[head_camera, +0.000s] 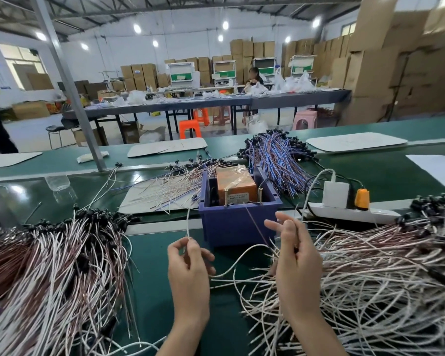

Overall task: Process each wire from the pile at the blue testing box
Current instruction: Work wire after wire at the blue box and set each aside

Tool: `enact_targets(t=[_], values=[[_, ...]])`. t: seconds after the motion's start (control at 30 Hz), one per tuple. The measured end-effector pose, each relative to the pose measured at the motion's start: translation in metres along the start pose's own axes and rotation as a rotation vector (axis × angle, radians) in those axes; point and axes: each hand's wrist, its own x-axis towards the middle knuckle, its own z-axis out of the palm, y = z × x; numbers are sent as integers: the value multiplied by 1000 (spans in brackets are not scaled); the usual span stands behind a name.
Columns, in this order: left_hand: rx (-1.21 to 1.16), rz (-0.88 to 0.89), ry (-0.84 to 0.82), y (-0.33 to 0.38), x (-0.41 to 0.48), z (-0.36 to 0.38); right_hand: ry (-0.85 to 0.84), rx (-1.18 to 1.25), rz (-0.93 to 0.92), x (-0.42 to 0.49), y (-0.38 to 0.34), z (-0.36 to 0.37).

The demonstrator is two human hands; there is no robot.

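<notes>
The blue testing box (238, 224) stands mid-table with an orange unit (235, 186) inside and two brass posts at its front rim. My left hand (189, 263) pinches a white wire (188, 222) that rises toward the box's left side. My right hand (294, 253) is just right of the box, fingers closed on a thin brown wire (254, 224) that runs up to the box's front rim. A big pile of white and brown wires (370, 278) lies at the right, under my right hand. Another pile (54, 265) with black ends lies at the left.
Behind the box lie loose pale wires (175, 186) on a grey mat and a bundle of blue and red wires (278, 160). A white power strip (350, 213) with a charger and an orange plug sits right of the box. A metal post (70, 86) rises at left.
</notes>
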Motion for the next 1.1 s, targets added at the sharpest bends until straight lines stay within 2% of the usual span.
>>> enact_targets(t=[0.2,0.33,0.47,0.57,0.67,0.8,0.97,1.1], values=[[-7,-86,24,-6,10,-4,134,85,-38,33,-20,-47],[-4,-81,-24,-6,8,-3,250,-41,-117,72,-27,-93],[22,-96,-57,-3,6,-3,306,-288,-109,112,-28,-137],[61,-92,-78,0,3,-3,242,-521,-49,131,-25,-163],[81,-95,-88,2,0,-2,182,-791,-127,127,-25,-167],[111,-115,-100,0,1,0,69,-730,-287,86,-22,-126],[172,-205,-245,8,15,-6,-200,-688,-319,24,3,-55],[441,-50,-278,25,48,-43,-262,-753,-251,-4,25,-34]])
